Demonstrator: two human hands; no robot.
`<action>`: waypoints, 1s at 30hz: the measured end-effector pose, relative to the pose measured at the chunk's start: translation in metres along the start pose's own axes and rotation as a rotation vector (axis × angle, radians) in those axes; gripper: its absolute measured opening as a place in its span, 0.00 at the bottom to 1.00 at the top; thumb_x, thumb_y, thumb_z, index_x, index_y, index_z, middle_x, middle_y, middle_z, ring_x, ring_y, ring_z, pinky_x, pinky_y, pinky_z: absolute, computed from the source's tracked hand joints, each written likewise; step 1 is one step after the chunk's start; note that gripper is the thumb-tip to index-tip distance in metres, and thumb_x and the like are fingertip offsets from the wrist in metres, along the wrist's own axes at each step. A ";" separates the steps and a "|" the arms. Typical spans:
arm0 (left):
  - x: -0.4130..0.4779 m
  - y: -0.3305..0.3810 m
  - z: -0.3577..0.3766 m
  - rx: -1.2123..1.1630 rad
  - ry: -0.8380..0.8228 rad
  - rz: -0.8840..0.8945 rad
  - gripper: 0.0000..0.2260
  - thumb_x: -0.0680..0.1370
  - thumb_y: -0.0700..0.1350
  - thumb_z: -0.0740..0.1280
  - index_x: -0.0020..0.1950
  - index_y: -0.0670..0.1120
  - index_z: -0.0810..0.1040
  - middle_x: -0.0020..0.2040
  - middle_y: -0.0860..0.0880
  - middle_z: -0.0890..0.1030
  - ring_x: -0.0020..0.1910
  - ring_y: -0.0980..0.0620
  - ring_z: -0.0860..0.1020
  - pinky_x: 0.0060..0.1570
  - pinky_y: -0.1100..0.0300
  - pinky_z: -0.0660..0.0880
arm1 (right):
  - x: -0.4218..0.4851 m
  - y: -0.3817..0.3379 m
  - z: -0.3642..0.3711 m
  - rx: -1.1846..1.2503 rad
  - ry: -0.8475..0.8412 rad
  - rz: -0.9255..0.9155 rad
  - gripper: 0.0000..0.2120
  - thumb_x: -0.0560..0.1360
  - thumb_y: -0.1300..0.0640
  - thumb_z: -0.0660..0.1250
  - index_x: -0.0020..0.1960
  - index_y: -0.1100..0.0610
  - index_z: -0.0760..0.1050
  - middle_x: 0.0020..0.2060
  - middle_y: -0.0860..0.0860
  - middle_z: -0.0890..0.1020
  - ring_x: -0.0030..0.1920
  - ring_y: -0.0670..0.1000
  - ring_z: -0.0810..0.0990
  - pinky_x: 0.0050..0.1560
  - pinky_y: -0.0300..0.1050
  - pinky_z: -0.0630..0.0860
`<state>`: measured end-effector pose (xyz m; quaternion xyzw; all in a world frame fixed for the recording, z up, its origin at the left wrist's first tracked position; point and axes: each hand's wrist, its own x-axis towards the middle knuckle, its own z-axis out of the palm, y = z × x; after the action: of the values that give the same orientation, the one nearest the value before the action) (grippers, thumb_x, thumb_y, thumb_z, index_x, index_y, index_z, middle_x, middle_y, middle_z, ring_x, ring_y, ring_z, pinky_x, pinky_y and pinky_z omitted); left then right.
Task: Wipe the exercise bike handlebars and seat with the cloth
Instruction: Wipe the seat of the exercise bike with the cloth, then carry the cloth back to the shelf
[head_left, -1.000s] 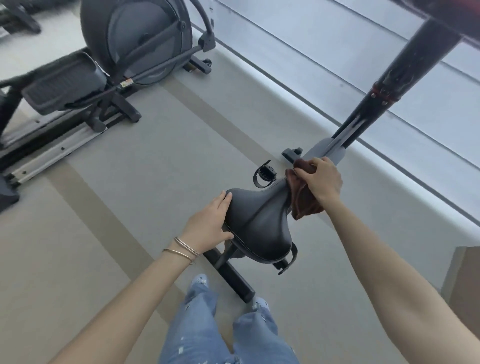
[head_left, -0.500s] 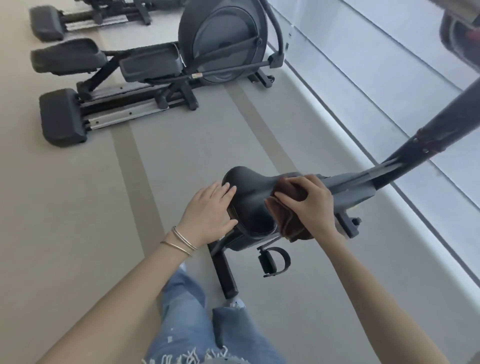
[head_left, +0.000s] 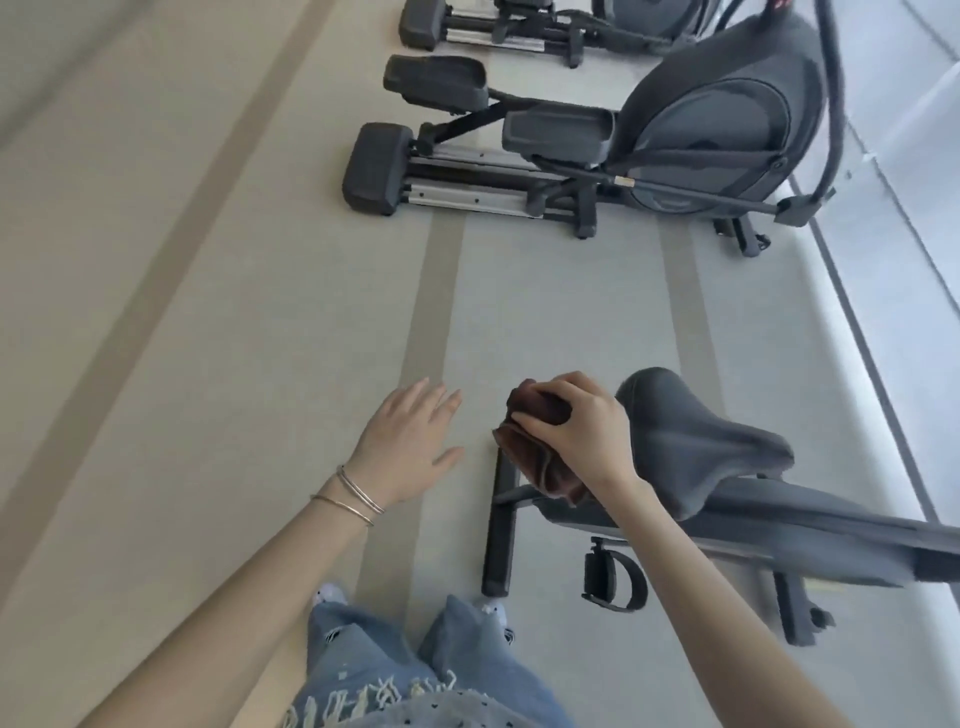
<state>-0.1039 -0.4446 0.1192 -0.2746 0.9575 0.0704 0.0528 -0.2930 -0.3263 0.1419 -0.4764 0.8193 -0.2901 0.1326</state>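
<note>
The exercise bike's black seat (head_left: 696, 436) sits right of centre on its dark frame (head_left: 810, 530). My right hand (head_left: 582, 431) grips a bunched brown cloth (head_left: 535, 452) just left of the seat's rear edge, off the seat surface. My left hand (head_left: 410, 441) hovers in the air further left, fingers straight and spread, touching nothing. Two thin bangles ring my left wrist. The handlebars are out of view.
An elliptical trainer (head_left: 597, 150) stands on the floor beyond the bike, with another machine (head_left: 519, 26) behind it. A pale wall ledge (head_left: 893, 312) runs along the right. The bike's rear foot bar (head_left: 498, 530) and a pedal (head_left: 613, 577) lie near my feet.
My left hand has come off the seat and moved left, fingers spread. My right hand has drawn the cloth back off the seat's rear. The view has swung left.
</note>
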 end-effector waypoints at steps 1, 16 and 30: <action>-0.008 -0.011 0.000 -0.018 0.008 -0.030 0.30 0.78 0.58 0.56 0.76 0.46 0.54 0.76 0.46 0.60 0.75 0.46 0.55 0.73 0.52 0.52 | 0.005 -0.010 0.010 0.006 -0.028 -0.017 0.14 0.67 0.42 0.72 0.49 0.47 0.80 0.46 0.44 0.79 0.48 0.48 0.77 0.46 0.46 0.75; -0.125 -0.209 -0.011 -0.116 0.133 -0.359 0.31 0.77 0.58 0.61 0.75 0.43 0.59 0.73 0.44 0.66 0.74 0.44 0.60 0.72 0.51 0.59 | 0.064 -0.203 0.158 -0.020 -0.278 -0.261 0.13 0.65 0.42 0.72 0.48 0.44 0.79 0.45 0.42 0.77 0.47 0.46 0.76 0.41 0.40 0.70; -0.235 -0.377 -0.028 -0.102 0.209 -0.657 0.29 0.76 0.56 0.63 0.74 0.44 0.62 0.71 0.45 0.69 0.73 0.44 0.63 0.70 0.50 0.62 | 0.106 -0.375 0.284 -0.007 -0.383 -0.493 0.13 0.64 0.43 0.73 0.48 0.44 0.79 0.44 0.41 0.77 0.47 0.47 0.76 0.42 0.39 0.65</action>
<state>0.2935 -0.6438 0.1400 -0.5763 0.8134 0.0688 -0.0396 0.0571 -0.6582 0.1473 -0.7072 0.6403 -0.2156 0.2084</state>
